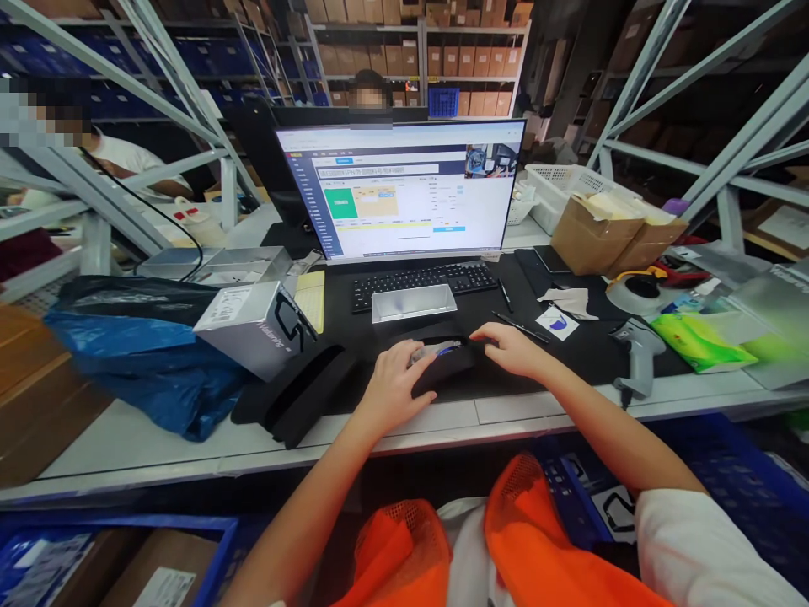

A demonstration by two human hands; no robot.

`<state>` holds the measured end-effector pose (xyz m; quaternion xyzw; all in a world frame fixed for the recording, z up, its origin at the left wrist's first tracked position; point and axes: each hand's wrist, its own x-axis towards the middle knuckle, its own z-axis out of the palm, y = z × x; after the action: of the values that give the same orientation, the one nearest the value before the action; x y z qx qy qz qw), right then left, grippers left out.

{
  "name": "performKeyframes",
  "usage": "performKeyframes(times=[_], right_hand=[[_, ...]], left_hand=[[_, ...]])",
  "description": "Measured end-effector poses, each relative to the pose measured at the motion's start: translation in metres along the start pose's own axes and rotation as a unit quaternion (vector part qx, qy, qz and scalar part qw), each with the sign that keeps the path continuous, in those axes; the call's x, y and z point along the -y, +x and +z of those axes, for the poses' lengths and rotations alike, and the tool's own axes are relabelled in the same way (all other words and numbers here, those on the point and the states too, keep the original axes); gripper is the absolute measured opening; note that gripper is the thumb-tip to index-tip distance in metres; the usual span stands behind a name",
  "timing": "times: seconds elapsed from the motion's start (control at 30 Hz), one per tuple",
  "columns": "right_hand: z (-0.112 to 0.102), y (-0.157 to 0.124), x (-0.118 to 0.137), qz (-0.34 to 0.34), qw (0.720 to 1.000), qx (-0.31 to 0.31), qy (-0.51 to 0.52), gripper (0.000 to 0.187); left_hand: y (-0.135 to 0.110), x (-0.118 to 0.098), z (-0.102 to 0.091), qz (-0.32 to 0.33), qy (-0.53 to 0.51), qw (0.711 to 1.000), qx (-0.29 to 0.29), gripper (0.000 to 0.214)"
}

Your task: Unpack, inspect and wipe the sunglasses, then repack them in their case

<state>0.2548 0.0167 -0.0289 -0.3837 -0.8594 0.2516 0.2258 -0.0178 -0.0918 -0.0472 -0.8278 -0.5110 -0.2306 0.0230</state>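
Entry, near to far.

- Nearest: orange mesh vest (404, 548) on the wearer, below the table (158, 447)'s near edge.
- Middle of the near edge: black case (446, 371), lying flat, something grey and blue showing at its top opening.
- Left hand (395, 384): fingers curled over the case's left end, clamped on it.
- Right hand (515, 350): fingertips on the case's right end; pinching or only resting, could not tell.
- Hands were apart, one at each end, which probably kept the case steady and its opening facing up.
- Left of the case: more black cases (297, 392) overlapping at the near edge, within easy reach.
- Behind them: a white box (256, 324), tipped on a crumpled blue bag (139, 362). It carried a printed picture of spectacles. Side lettering looked like "Watering", not sharp.
- Right side: grey barcode scanner (635, 354) lying on its side, green packet (701, 341) just beyond it, print unreadable.
- A small white card (556, 323) with a blue mark and two pens (522, 327) lay close to the right hand.
- Centre: shallow metal tray (414, 302) touching the keyboard (423, 282)'s front.
- Far edge: monitor (404, 190) showing a form with a green block; text too small to read.
- Far right corner: open cardboard boxes (600, 232).
- Other people sat beyond the table.
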Motion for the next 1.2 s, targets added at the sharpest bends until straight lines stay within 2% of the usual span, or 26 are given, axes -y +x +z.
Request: performKeyframes(times=[0.13,0.17,0.23,0.3,0.33,0.4,0.53,0.63,0.8,0.97,1.03,1.1,1.2], right_hand=[[0.024,-0.003,-0.024,0.039,0.998,0.04,-0.022,0.054],[0.03,-0.002,-0.027,0.04,0.998,0.048,-0.024,0.053],[0.04,0.0,-0.029,0.04,0.998,0.048,-0.03,0.045],[0.046,0.003,-0.029,0.04,0.997,0.044,-0.041,0.031],[0.047,0.004,-0.028,0.041,0.997,0.045,-0.046,0.023],[0.045,0.006,-0.026,0.041,0.997,0.047,-0.053,0.014],[0.032,0.003,-0.017,0.044,0.997,0.056,-0.04,0.011],[0.025,0.001,-0.009,0.037,0.996,0.073,-0.016,0.009],[0.02,0.004,-0.005,0.038,0.992,0.111,0.047,0.026],[-0.001,0.01,-0.005,0.07,0.984,0.116,0.112,0.035],[-0.012,0.014,0.005,0.069,0.985,0.109,0.117,0.037],[-0.016,0.022,0.026,0.036,0.989,0.103,0.097,0.039],[0.001,0.042,0.072,-0.06,0.993,0.099,-0.009,0.035]], left_hand=[[0.023,-0.004,-0.001,-0.013,-0.007,0.999,0.046,0.041],[0.029,-0.005,0.0,-0.024,-0.004,0.997,0.067,0.047],[0.041,-0.009,0.001,-0.041,0.014,0.994,0.103,0.074],[0.048,-0.012,0.0,-0.052,0.036,0.991,0.115,0.1],[0.05,-0.013,-0.001,-0.053,0.044,0.991,0.115,0.104],[0.049,-0.011,-0.004,-0.049,0.037,0.992,0.109,0.1],[0.031,0.003,-0.007,-0.034,-0.042,0.995,0.079,0.091],[0.015,0.015,-0.005,-0.028,-0.06,0.996,0.051,0.086],[0.002,0.019,-0.002,-0.02,-0.046,0.998,0.028,0.089],[0.015,0.009,-0.003,-0.01,-0.009,0.998,0.059,0.097],[0.023,0.005,-0.004,-0.019,0.002,0.997,0.072,0.098],[0.03,0.003,-0.003,-0.025,0.012,0.996,0.084,0.094],[0.038,0.002,0.0,-0.033,0.027,0.995,0.095,0.076]])
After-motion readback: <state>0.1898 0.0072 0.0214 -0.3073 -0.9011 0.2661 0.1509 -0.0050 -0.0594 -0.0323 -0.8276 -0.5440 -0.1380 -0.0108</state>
